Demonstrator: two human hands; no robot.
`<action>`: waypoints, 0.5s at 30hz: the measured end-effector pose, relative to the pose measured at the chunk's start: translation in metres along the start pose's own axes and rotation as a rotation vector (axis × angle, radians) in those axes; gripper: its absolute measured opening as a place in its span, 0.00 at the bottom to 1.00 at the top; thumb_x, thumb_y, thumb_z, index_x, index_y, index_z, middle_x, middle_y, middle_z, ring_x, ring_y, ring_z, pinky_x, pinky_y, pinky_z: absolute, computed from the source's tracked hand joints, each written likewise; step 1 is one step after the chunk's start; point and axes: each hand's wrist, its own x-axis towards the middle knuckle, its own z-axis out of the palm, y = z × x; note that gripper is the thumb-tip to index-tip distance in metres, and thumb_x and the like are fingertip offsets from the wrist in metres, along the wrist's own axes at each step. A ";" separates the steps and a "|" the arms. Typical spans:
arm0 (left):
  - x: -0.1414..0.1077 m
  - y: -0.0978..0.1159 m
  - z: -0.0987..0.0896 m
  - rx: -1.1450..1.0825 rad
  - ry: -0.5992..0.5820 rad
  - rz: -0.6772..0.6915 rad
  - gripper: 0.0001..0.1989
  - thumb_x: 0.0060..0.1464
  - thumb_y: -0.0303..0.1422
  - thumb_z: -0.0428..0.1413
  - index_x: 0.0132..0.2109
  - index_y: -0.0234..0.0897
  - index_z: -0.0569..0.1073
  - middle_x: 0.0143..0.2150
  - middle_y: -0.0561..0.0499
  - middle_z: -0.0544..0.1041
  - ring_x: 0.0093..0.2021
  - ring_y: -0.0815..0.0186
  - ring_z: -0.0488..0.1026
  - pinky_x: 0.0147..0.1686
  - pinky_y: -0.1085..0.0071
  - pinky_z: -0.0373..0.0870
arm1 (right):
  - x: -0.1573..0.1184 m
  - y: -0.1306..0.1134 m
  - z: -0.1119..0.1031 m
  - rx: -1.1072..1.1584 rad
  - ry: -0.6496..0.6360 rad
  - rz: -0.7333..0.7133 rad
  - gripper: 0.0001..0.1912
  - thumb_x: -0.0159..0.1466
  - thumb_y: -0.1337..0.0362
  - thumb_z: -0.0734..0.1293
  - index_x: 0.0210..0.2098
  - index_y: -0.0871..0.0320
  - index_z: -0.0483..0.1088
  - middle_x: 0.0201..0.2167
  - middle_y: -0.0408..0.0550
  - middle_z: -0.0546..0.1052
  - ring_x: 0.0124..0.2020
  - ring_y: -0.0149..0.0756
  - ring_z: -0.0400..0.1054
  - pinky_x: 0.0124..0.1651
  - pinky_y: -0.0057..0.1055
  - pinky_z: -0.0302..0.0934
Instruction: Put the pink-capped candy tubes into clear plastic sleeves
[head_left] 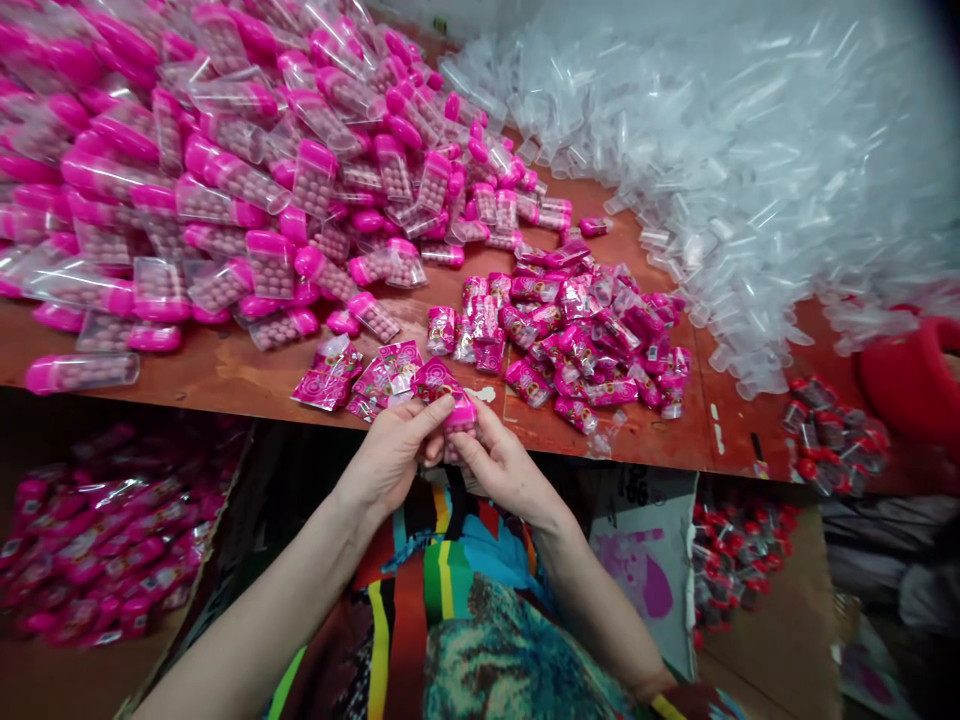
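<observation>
Just over the table's front edge, my left hand (397,440) pinches a pink printed wrapper (435,376) between thumb and fingers. My right hand (504,462) is closed around a small pink-capped candy container (461,410), its cap against the wrapper. Fingers cover much of both. Flat pink wrappers (390,370) lie on the table beyond my left hand. A heap of wrapped containers (577,345) sits beyond my right hand. To the left and back is a large pile of clear containers with pink caps (270,265), filled with small pale balls.
Clear empty plastic tubes (720,180) cover the back right of the reddish table (232,365). A red tub (911,375) and red-capped containers (832,435) are at the right. Below stand a box of pink wrapped packs (112,530) and a carton with red-capped containers (739,560).
</observation>
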 end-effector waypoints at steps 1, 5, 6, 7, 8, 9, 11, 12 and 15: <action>-0.001 0.000 0.000 -0.008 -0.005 -0.019 0.25 0.53 0.44 0.60 0.16 0.34 0.66 0.13 0.53 0.63 0.17 0.73 0.63 0.20 0.75 0.56 | 0.000 0.000 0.000 0.076 -0.014 0.013 0.29 0.68 0.56 0.62 0.66 0.51 0.51 0.36 0.44 0.72 0.33 0.30 0.67 0.36 0.27 0.63; -0.003 0.002 0.001 -0.021 -0.026 -0.027 0.22 0.53 0.44 0.60 0.19 0.34 0.68 0.14 0.53 0.65 0.17 0.70 0.66 0.20 0.74 0.59 | 0.001 0.002 0.001 0.343 -0.097 0.116 0.35 0.67 0.54 0.63 0.67 0.49 0.44 0.27 0.38 0.70 0.18 0.24 0.57 0.18 0.19 0.48; -0.004 0.001 0.001 -0.019 -0.028 -0.024 0.22 0.53 0.44 0.60 0.19 0.34 0.68 0.14 0.53 0.65 0.17 0.70 0.66 0.20 0.74 0.59 | 0.001 0.002 0.002 0.345 -0.088 0.119 0.34 0.67 0.53 0.63 0.67 0.49 0.44 0.25 0.37 0.69 0.17 0.24 0.55 0.17 0.19 0.45; -0.004 0.000 0.000 -0.017 -0.026 -0.022 0.23 0.53 0.44 0.60 0.19 0.34 0.67 0.14 0.53 0.65 0.17 0.70 0.66 0.20 0.74 0.58 | 0.000 0.003 0.003 0.312 -0.050 0.096 0.33 0.67 0.53 0.63 0.67 0.50 0.45 0.25 0.38 0.69 0.17 0.25 0.56 0.17 0.20 0.47; -0.003 -0.001 0.000 -0.017 -0.016 -0.020 0.23 0.53 0.44 0.60 0.18 0.34 0.67 0.14 0.53 0.65 0.18 0.71 0.66 0.20 0.75 0.58 | 0.000 0.004 0.004 0.243 0.010 0.057 0.33 0.67 0.54 0.63 0.67 0.50 0.47 0.25 0.38 0.70 0.19 0.26 0.59 0.19 0.21 0.52; -0.003 -0.003 0.001 -0.021 -0.001 -0.018 0.24 0.53 0.44 0.61 0.18 0.34 0.66 0.14 0.53 0.64 0.18 0.72 0.65 0.20 0.76 0.57 | 0.000 0.005 0.006 0.146 0.082 0.010 0.33 0.66 0.55 0.64 0.66 0.51 0.49 0.26 0.40 0.71 0.22 0.28 0.62 0.23 0.24 0.57; -0.002 -0.007 0.002 -0.041 0.034 -0.015 0.23 0.52 0.43 0.62 0.18 0.34 0.66 0.13 0.55 0.63 0.16 0.74 0.60 0.19 0.77 0.54 | -0.001 0.007 0.009 -0.055 0.219 -0.072 0.32 0.65 0.58 0.66 0.66 0.51 0.53 0.30 0.43 0.73 0.28 0.33 0.66 0.31 0.29 0.63; -0.002 -0.009 0.003 -0.054 0.051 -0.010 0.22 0.51 0.43 0.62 0.19 0.34 0.67 0.13 0.56 0.62 0.16 0.75 0.58 0.18 0.77 0.52 | 0.000 0.007 0.011 -0.116 0.262 -0.089 0.32 0.64 0.59 0.67 0.65 0.51 0.54 0.31 0.44 0.73 0.28 0.33 0.67 0.33 0.30 0.64; -0.001 -0.012 0.005 -0.069 0.075 0.004 0.20 0.51 0.42 0.63 0.22 0.33 0.69 0.14 0.56 0.63 0.16 0.76 0.57 0.17 0.78 0.48 | 0.004 0.006 0.014 0.007 0.288 -0.051 0.30 0.65 0.57 0.66 0.63 0.52 0.55 0.27 0.40 0.70 0.24 0.31 0.64 0.28 0.27 0.61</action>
